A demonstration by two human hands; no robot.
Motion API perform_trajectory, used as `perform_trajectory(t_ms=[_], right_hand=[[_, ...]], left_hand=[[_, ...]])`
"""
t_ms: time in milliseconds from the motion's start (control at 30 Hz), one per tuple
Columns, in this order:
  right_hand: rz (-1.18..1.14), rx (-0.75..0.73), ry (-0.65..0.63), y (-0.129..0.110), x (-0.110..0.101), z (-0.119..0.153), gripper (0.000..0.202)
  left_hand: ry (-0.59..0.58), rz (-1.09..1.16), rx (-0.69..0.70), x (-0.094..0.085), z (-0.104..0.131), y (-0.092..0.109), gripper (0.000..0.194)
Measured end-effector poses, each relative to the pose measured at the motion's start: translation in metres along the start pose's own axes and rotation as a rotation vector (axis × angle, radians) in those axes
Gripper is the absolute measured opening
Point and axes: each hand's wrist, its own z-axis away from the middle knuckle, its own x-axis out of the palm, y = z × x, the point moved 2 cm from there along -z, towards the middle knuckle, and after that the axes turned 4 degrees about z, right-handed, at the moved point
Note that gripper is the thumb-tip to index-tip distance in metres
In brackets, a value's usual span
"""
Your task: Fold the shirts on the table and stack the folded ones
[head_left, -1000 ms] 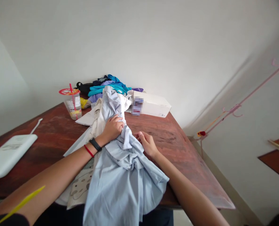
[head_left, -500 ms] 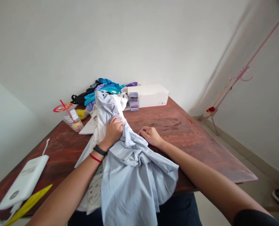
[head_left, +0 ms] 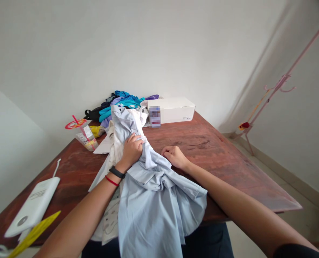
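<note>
A light blue shirt (head_left: pixel 151 204) lies bunched on the wooden table, its lower part hanging over the front edge. My left hand (head_left: pixel 132 147) rests on its upper part, fingers curled on the cloth. On the shirt's right edge is my right hand (head_left: pixel 175 156), its fingers closed; what they hold, if anything, is too small to make out. Under and left of the shirt lie white garments, one with a print (head_left: pixel 111 218).
Behind are a heap of blue and dark clothes (head_left: pixel 127 100) and a white box (head_left: pixel 172 110). A plastic cup with a straw (head_left: pixel 87 138), a white power bank (head_left: pixel 33 208) and a yellow strip (head_left: pixel 37 233) are on the left. A pink rack (head_left: pixel 280 84) stands at the right.
The whole view has shifted slightly, with things appearing a little further right. Both hands keep nearly the same places on the shirt.
</note>
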Motion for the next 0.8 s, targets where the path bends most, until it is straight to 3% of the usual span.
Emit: perform_trajectory(t_ms=[567,800], right_hand=[[0.153,-0.170,-0.072,0.0047,0.0060,-0.0009,0.049],[0.143,-0.172,-0.081,0.0044,0.0070,-0.0004,0.052]], left_hand=[[0.017,0.011,-0.002,0.0014,0.0006,-0.0005,0.034],[0.039,0.004,0.015,0.0020,0.0012,-0.0003,0.034]])
